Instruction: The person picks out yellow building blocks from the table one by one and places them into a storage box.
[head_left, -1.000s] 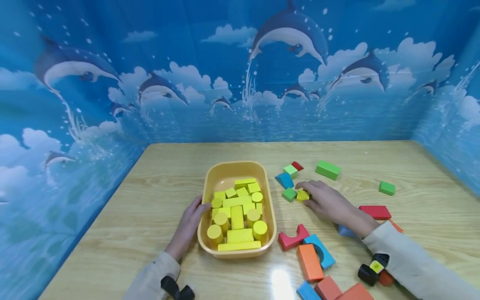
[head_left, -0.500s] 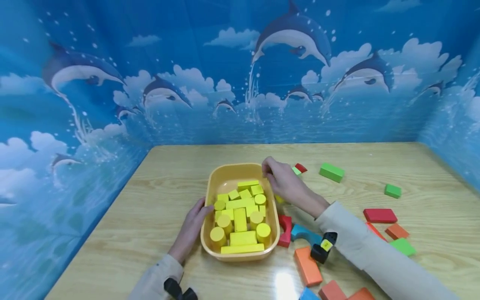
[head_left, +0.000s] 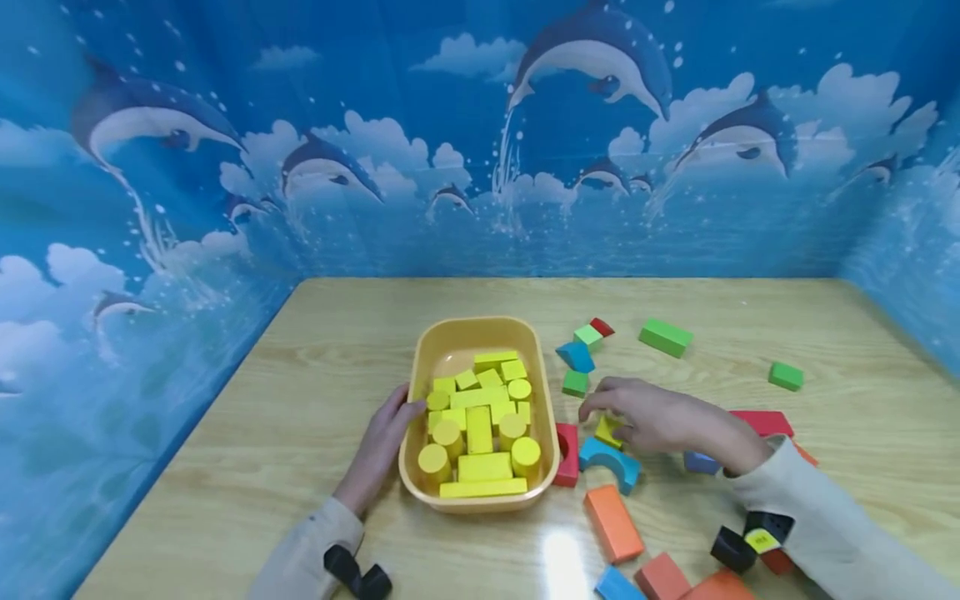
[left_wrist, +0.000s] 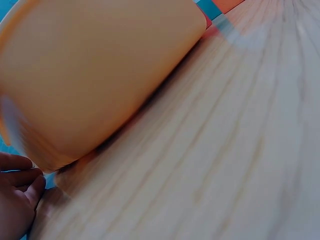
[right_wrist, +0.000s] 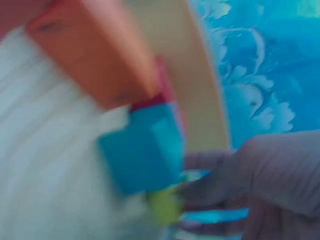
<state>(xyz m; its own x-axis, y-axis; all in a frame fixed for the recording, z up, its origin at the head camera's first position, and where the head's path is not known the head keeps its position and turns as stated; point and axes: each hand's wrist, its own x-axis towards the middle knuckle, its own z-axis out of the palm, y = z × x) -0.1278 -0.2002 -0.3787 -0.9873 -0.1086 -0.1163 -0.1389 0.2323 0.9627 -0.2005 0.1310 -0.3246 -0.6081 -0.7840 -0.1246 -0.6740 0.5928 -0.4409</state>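
A yellow plastic tub (head_left: 480, 507) stands on the table, holding several yellow wooden blocks (head_left: 478, 429). At its left side my left hand (head_left: 382, 437) grips the rim with the thumb over the edge; the left wrist view has only part of this hand (left_wrist: 20, 195) at the tub's lower corner. To the right of the tub, my right hand (head_left: 652, 412) is spread over a small yellow block (head_left: 609, 431), fingers apart. In the blurred right wrist view the thumb is close to that yellow block (right_wrist: 166, 205). A blue arch block (head_left: 611, 465) lies just in front of it.
A red arch block (head_left: 567, 454) lies against the tub's right side. Nearby are an orange block (head_left: 613, 523), a blue triangular block (head_left: 576, 357) and green blocks (head_left: 666, 337). More red and orange blocks lie under and around my right forearm. A dolphin-print curtain (head_left: 480, 167) encloses the table.
My right hand went to the tub's far right corner, then came back right to the small yellow block, which now lies nearer me. Both arch blocks have shifted and turned. My left hand stayed put.
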